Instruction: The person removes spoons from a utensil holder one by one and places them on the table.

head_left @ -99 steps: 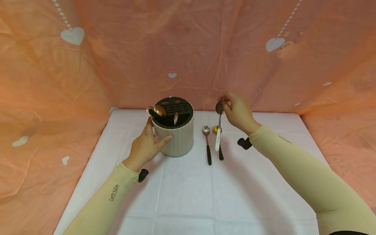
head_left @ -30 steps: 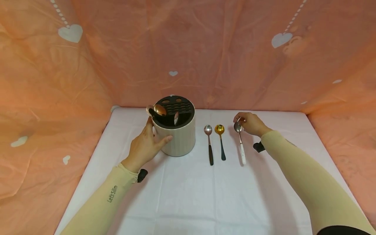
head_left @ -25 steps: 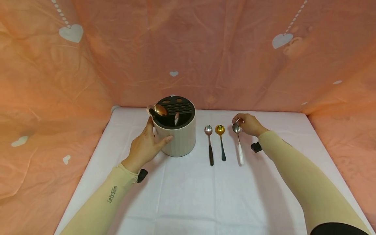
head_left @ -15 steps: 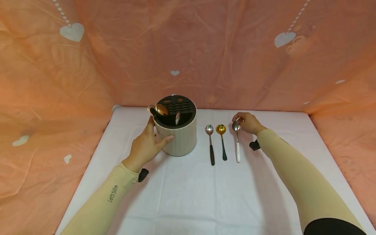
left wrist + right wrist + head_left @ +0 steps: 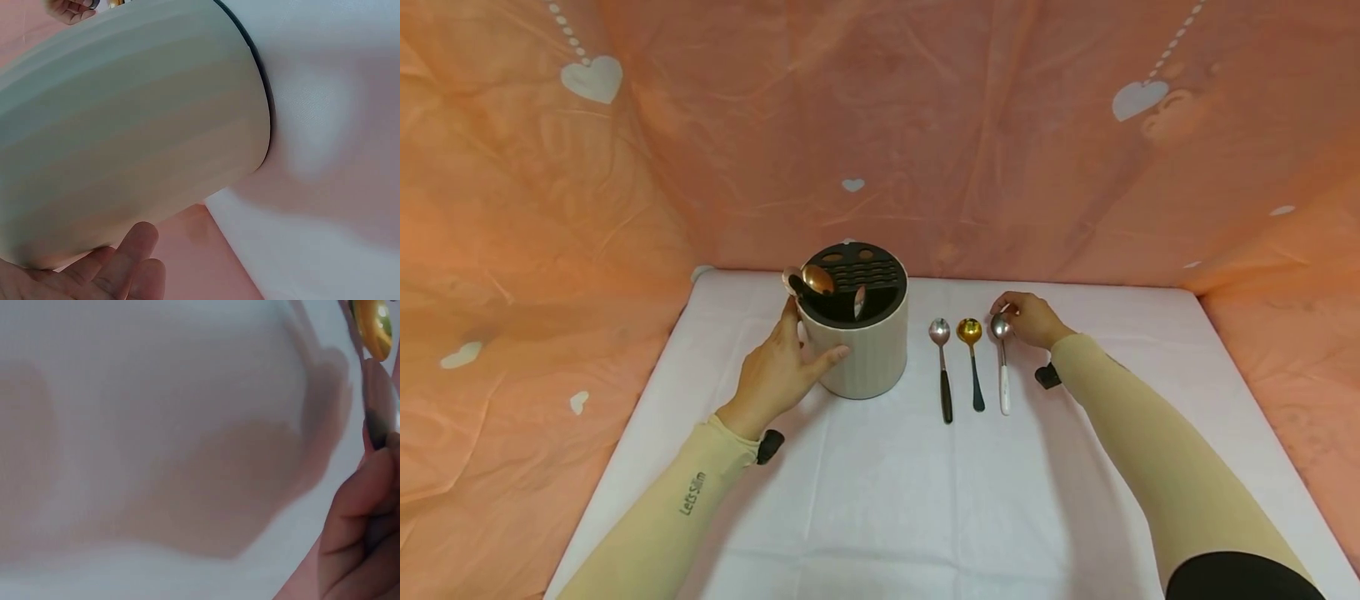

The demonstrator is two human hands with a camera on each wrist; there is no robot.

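My left hand [image 5: 772, 372] rests against the left side of a ribbed cream utensil holder [image 5: 868, 358] with a black slotted top. Its thumb lies across the front and its fingers, fairly straight in the left wrist view, reach along the side. At the right, my right hand [image 5: 1028, 318] pinches a silver spoon with a white handle [image 5: 1004, 392] by its bowl, the handle pointing toward me. Beside it lie a gold spoon with a dark green handle [image 5: 976, 392] and a silver-pink spoon with a dark brown handle [image 5: 946, 400].
A copper-coloured spoon [image 5: 817, 281] and other utensils stick out of the holder's black top. The white cloth-covered table [image 5: 880, 500] backs onto an orange curtain [image 5: 910, 167] with heart prints.
My right hand has carried the white-handled spoon from over the other spoons down to their right, then shifted it slightly left and straightened it alongside. The left hand stays on the holder.
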